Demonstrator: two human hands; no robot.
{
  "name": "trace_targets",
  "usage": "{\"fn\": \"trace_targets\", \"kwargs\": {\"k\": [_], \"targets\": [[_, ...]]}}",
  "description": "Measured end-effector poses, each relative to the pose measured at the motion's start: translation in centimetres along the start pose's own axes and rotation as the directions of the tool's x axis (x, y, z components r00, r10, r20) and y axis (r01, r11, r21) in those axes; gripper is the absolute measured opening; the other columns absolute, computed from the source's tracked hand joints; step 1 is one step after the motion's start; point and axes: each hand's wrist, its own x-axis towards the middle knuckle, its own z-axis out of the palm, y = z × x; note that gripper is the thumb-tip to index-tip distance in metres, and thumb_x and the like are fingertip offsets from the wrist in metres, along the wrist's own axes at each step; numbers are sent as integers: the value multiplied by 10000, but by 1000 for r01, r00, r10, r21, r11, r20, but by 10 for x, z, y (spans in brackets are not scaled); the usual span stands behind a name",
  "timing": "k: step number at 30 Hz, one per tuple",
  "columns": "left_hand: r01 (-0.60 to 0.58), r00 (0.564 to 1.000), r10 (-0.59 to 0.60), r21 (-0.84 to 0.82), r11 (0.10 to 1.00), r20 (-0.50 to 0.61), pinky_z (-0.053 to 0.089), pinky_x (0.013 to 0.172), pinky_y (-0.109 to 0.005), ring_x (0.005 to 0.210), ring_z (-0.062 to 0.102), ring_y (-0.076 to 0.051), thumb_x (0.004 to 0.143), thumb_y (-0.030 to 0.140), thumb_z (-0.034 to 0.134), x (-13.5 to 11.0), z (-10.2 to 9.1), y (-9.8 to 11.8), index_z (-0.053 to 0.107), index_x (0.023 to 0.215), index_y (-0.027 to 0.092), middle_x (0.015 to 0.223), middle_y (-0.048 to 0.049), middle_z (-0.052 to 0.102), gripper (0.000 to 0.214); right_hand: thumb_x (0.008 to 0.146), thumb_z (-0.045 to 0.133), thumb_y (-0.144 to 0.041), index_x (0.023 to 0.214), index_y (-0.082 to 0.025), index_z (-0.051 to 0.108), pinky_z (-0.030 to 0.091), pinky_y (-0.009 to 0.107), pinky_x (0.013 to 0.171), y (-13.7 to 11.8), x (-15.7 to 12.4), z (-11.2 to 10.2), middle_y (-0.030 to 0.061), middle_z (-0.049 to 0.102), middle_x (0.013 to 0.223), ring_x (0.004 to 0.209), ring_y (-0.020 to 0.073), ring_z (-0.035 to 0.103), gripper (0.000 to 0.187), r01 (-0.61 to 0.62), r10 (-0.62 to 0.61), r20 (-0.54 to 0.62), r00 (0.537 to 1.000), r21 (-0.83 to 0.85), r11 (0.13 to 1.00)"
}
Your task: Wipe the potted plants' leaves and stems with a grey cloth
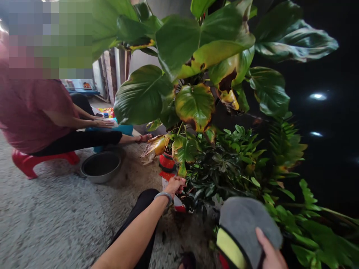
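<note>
The broad-leaved green potted plant [179,45] has yellowing, brown-edged leaves and stands on the grey concrete floor [47,213], with its red pot [167,161] just above a white-and-red wrapper [178,202]. The left hand [175,185] rests on the wrapper, fingers closed over its top. The right hand [269,254], at the lower frame edge, grips a grey-and-yellow padded cloth [246,231] beside dense dark foliage [218,172].
</note>
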Motion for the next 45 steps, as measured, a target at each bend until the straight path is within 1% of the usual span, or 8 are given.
{"fn": "trace_targets", "kwargs": {"k": [5, 9, 13, 20, 24, 28, 35, 45], "targets": [[-6, 1000, 6, 3, 1000, 12, 292, 419, -176, 411, 404, -56, 642, 64, 657, -3, 4, -1, 537, 672, 162, 491, 68, 521, 158, 530, 744, -402, 1088, -177, 636, 531, 429, 773, -73, -6, 62, 86, 732, 978, 963, 304, 645, 611, 36, 20, -194, 981, 282, 959], [-4, 1000, 4, 6, 1000, 15, 294, 419, -175, 411, 403, -53, 622, 96, 700, -4, 3, 1, 536, 661, 160, 491, 66, 514, 181, 444, 764, -409, 832, -186, 683, 540, 401, 708, -39, -31, 90, 72, 751, 837, 802, 292, 681, 454, -215, 200, 90, 976, 211, 953], [-1, 1000, 1, -1, 1000, 1, 315, 416, -181, 420, 424, -62, 622, 118, 706, -3, -1, 3, 550, 687, 161, 509, 59, 530, 174, 456, 766, -496, 775, -190, 690, 545, 395, 666, -18, -44, 69, 92, 748, 781, 808, 320, 681, 449, -331, 317, 260, 912, 11, 943], [-3, 1000, 3, 1, 1000, -1, 329, 426, -180, 436, 428, -62, 631, 78, 679, -5, -1, 3, 558, 704, 155, 519, 55, 542, 161, 529, 737, -421, 995, -197, 653, 504, 365, 803, -97, -29, 86, 50, 740, 913, 972, 265, 635, 523, 91, -40, -162, 986, 322, 942], [-1, 1000, 1, -2, 1000, -15, 328, 427, -193, 420, 425, -75, 645, 20, 621, -6, -1, 3, 545, 755, 164, 478, 66, 515, 196, 455, 741, -411, 791, -180, 692, 504, 389, 746, -69, -37, 111, 64, 740, 760, 773, 282, 661, 411, 13, -31, 140, 990, 128, 992], [2, 1000, -2, -2, 1000, -24, 288, 410, -192, 384, 386, -74, 648, 3, 590, -2, -5, 4, 541, 748, 160, 426, 83, 457, 192, 496, 716, -394, 740, -174, 725, 505, 386, 711, -51, -64, 102, 86, 738, 726, 708, 290, 655, 329, 24, 15, 555, 832, -64, 998], [-15, 1000, 15, -11, 1000, 1, 315, 441, -191, 427, 436, -78, 610, 27, 610, -4, -10, 5, 547, 734, 152, 469, 68, 515, 187, 566, 662, -489, 837, -174, 698, 480, 378, 763, -95, -33, 116, 93, 736, 836, 807, 284, 643, 417, 302, -291, 256, 922, -2, 953], [-57, 998, 57, -1, 998, 26, 293, 474, -223, 406, 399, -94, 609, 59, 635, -13, -16, -4, 555, 570, 160, 381, 67, 453, 135, 463, 605, -330, 682, -188, 715, 485, 401, 687, -23, -57, 137, 86, 731, 683, 677, 305, 644, 283, 153, -64, 533, 843, -123, 981]]}}
